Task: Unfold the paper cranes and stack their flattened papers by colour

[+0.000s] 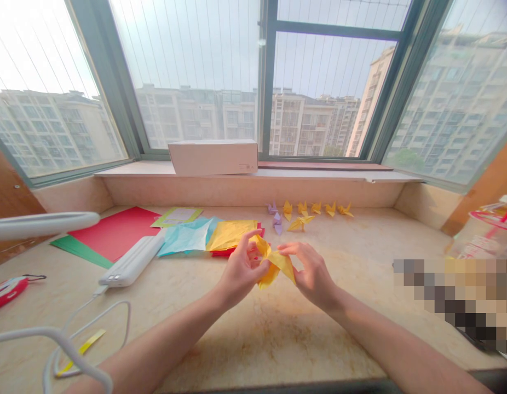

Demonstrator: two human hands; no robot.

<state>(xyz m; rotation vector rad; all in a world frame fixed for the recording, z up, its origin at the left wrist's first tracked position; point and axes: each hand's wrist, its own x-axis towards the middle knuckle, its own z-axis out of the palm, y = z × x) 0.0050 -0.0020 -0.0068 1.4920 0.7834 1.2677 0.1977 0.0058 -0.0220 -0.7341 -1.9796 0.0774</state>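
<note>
Both of my hands hold a partly folded piece of yellow paper (pixel 274 264) above the beige stone counter (pixel 253 328). My left hand (pixel 241 268) pinches its left side with thumb and fingers. My right hand (pixel 313 273) pinches its right side, fingers curled on a fold. Behind the hands lies a stack of loose sheets, yellow (pixel 232 233) on top of red, with light blue (pixel 188 236) beside it. A row of small folded paper cranes, yellow (pixel 315 209) and purple (pixel 276 218), stands near the back ledge.
Red (pixel 114 232) and green (pixel 79 247) sheets lie at the left, with a white power bank (pixel 132 261) and its cable (pixel 85 328). A white box (pixel 214 157) sits on the window sill. A plastic cup (pixel 489 230) stands at the right, a white lamp arm (pixel 40 224) at the left.
</note>
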